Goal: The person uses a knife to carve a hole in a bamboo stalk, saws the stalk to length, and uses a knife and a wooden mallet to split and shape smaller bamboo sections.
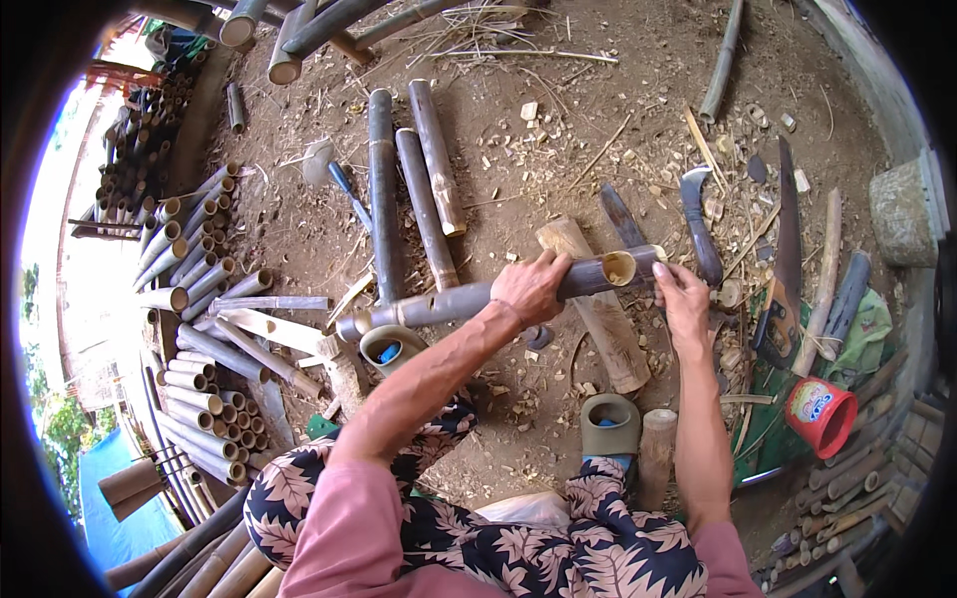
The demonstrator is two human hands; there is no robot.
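- Head view: the left hand is clenched around the bamboo tube, just right of the tube's middle.
- The right hand has its fingertips at the tube's right end; whether they pinch it cannot be told.
- Tube position: spans the space between the hands and extends well left of the left hand.
- Tube long axis: crosswise to the body, on a slant; the right end points rightward and is farther from the body than the left end.
- A cut opening in the tube, between the hands, faces upward.
- Labelling: a red cup, right of the right hand and nearer the body, carries a printed label with coloured lettering; it is tilted.
- A log lies on the ground, between the hands.
- Beyond the right hand: a hooked knife; farther right, a saw.
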